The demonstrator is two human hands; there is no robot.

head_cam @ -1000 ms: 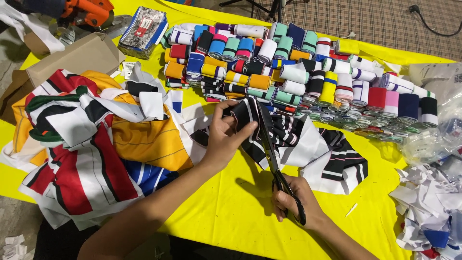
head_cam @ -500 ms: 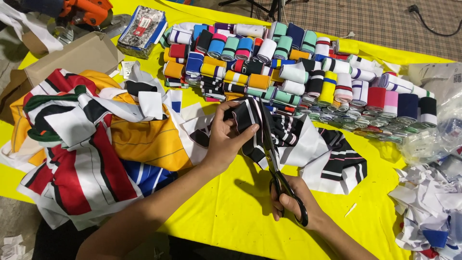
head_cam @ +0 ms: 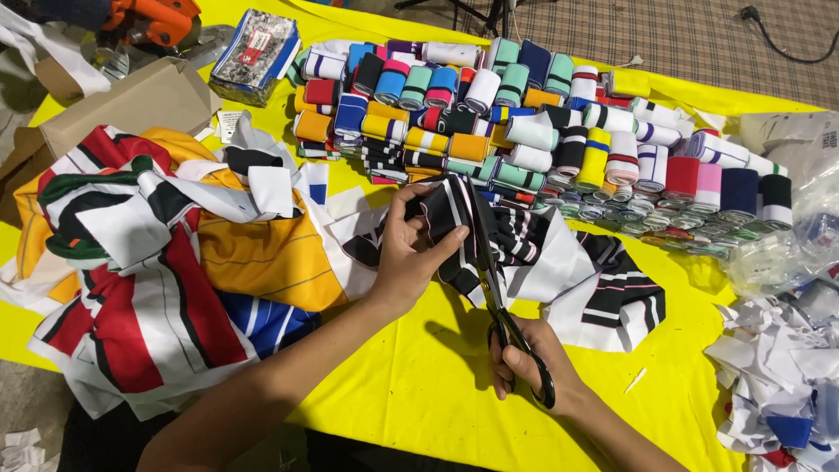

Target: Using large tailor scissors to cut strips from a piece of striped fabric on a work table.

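While left hand (head_cam: pixel 409 253) grips striped fabric (head_cam: pixel 454 218), scissors (head_cam: pixel 498 288) just right

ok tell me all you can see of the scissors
The scissors are long, with dark blades and black handles, metal by the look. The right hand holds the handles, blades pointing away over the yellow table. The blades run along a black-and-white striped cloth strip held up by the left hand.

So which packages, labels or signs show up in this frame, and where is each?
Wrapped packet: far left of the yellow table, rectangular, clear film, red-and-white label.
Cardboard box: left edge, plain brown, flap open.
Paper tag: beside the box, small, white.
Plastic bags: right edge, clear, crumpled, dark print.
No screens or signs.
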